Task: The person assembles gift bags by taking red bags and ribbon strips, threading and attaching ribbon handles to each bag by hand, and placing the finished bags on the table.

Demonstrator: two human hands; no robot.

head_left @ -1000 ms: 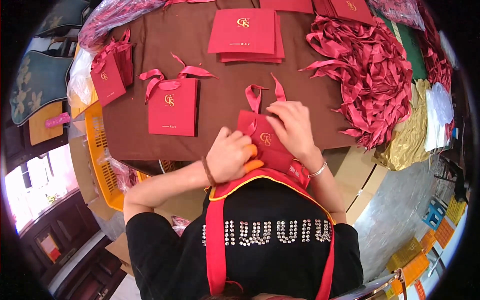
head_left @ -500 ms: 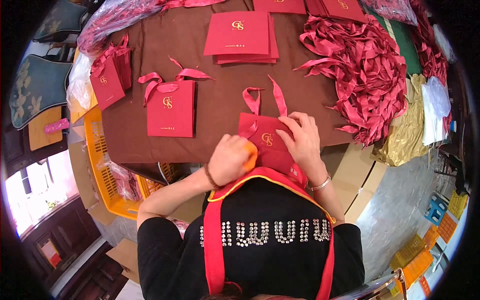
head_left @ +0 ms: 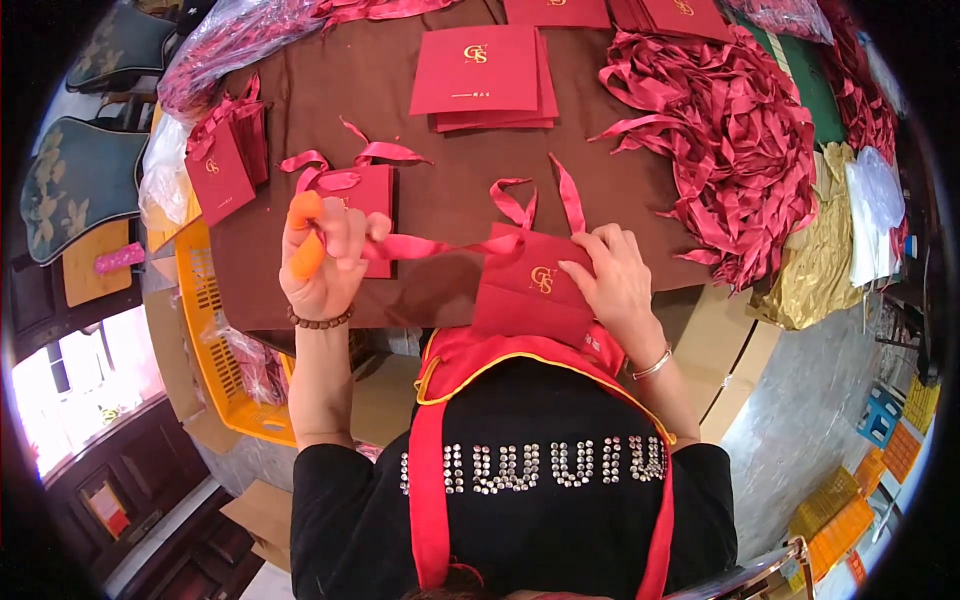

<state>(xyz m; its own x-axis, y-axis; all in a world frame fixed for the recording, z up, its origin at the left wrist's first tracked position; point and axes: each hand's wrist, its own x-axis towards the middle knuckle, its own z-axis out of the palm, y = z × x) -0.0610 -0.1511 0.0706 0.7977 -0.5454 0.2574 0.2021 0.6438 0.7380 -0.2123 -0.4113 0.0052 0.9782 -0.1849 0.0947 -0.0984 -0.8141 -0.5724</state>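
Note:
My left hand [head_left: 328,250], with orange finger covers on two fingertips, is raised at the left and closed on the end of a red ribbon [head_left: 425,246]. That ribbon runs stretched sideways to a small red paper gift bag [head_left: 530,285] with a gold emblem. At the bag's right side, my right hand [head_left: 615,275] grips it, thumb on the front face. Another ribbon [head_left: 568,195] stands up from the bag's top edge. Behind my left hand lies a finished-looking red bag with ribbon handles [head_left: 378,215], partly covered by my fingers.
On the brown cloth [head_left: 330,110] lie a stack of flat red bags [head_left: 475,70] and a big heap of red ribbons [head_left: 715,140]. More red bags with ribbons [head_left: 220,175] stand at the left. Below the table edge sits an orange plastic crate [head_left: 205,340].
My left hand has moved left and up from the bag, drawing the ribbon out sideways. My right hand stays at the bag, which has shifted slightly.

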